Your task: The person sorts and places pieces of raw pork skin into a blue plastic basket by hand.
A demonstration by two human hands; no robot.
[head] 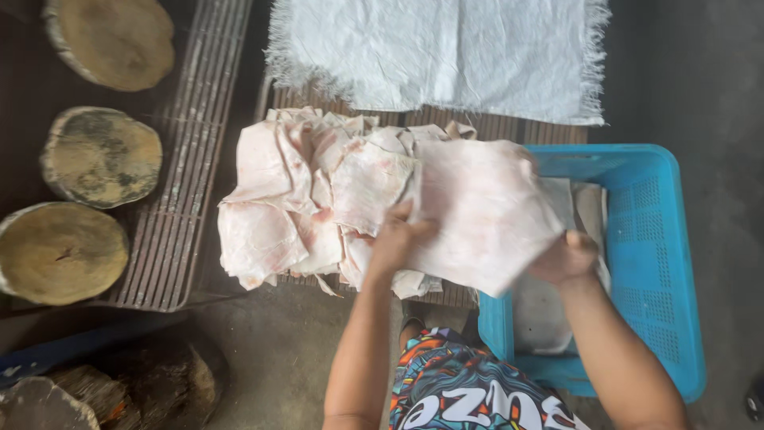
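Together, both hands hold one pale pink sheet (485, 211) of what looks like raw skin or hide, stretched between them above the near edge of a slatted bench (179, 199). The left hand (398, 239) is clamped on the sheet's left edge, fingers curled over it, just beside a heap of similar sheets (310, 199). The right hand (567, 256) grips the sheet's lower right corner from beneath, over the blue plastic basket (649, 239). The hands are apart, the sheet spanning the gap between them.

The heap lies on the bench in overlapping layers, pale pink with faint reddish marks, its right side partly covered by the held sheet. The basket stands to the right of the heap, on the grey floor (278, 350), and holds more pale sheets, mostly hidden behind the held one. Beyond the heap, a white cloth (446, 52) with frayed edges is spread across the far part of the bench. On the left, three round wooden blocks (99, 155) sit in a row, well apart from the hands. The person's patterned shorts (469, 390) show at the bottom.
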